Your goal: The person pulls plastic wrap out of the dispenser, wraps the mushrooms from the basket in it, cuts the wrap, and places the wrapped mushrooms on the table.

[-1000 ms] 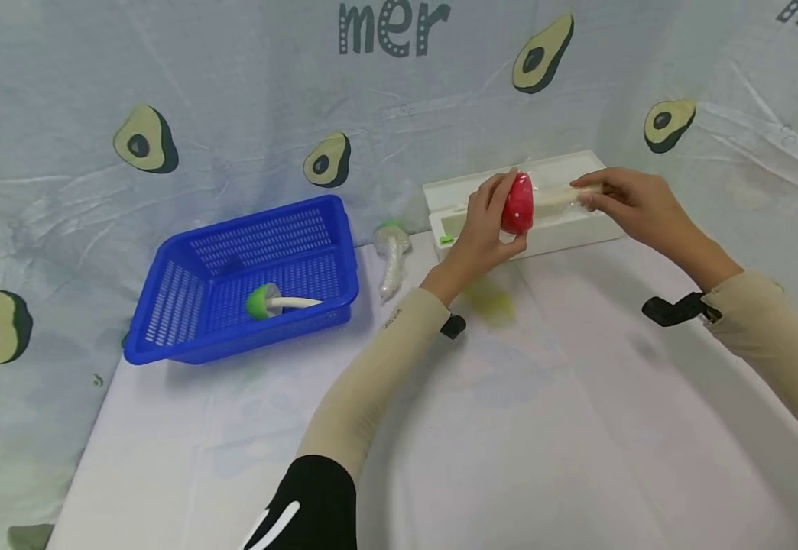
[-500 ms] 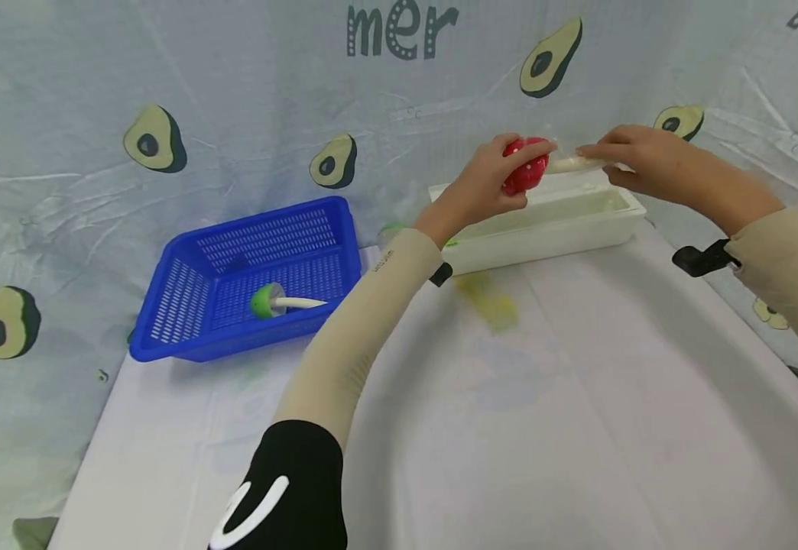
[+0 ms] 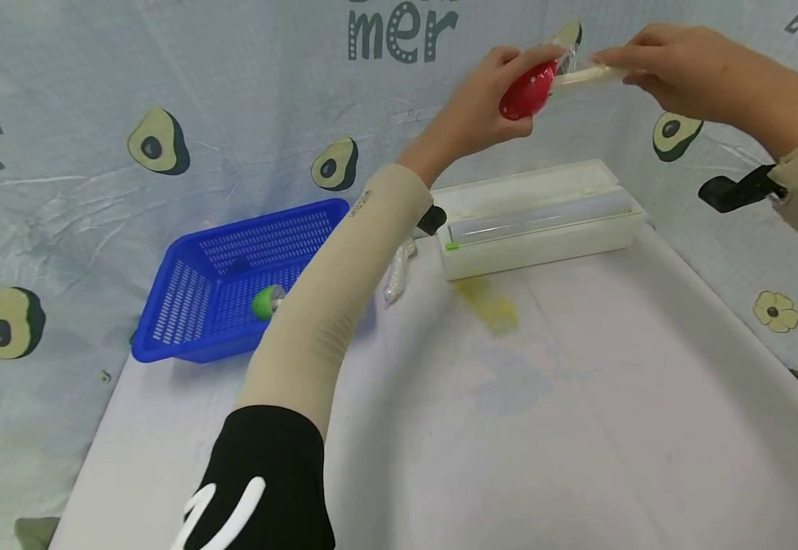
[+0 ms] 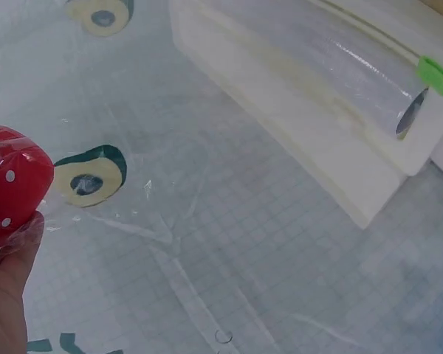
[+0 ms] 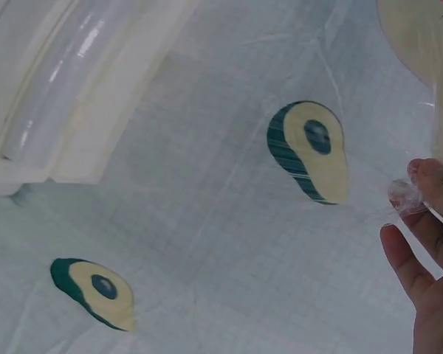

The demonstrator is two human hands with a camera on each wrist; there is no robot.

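My left hand (image 3: 484,103) grips the light, film-slick mushroom (image 3: 528,85) by its cap, right hand (image 3: 674,65) pinching its stem; I judge both holds sound.

Cloth-draped tabletop (image 3: 578,428), staged recording booth

Both arms reach up and forward, left hand (image 3: 488,99) and right hand (image 3: 674,65) each in a closed grip.

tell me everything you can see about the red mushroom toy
The red mushroom toy has a glossy red cap with small white dots and a pale stem pointing right. Clear film clings round it. It is held in the air above the white wrap dispenser: the left hand grips the cap, the right hand pinches the stem end.
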